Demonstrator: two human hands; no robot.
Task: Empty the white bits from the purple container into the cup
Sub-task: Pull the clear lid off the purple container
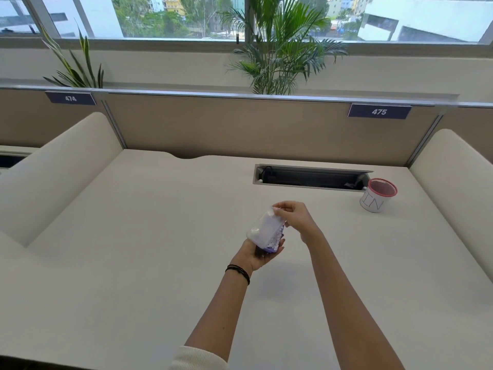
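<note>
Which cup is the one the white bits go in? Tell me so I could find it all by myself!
Look at the long dark slot sunk into the back of the white desk. Just off its right end stands the cup. It is white with a red rim and big hand-drawn letters on its side, and it is the only thing standing alone on the desk.

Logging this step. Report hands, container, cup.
Left hand cradles the container above the desk. Right hand pinches its clear lid at the top edge. Cup far right, upright, path clear.
</note>
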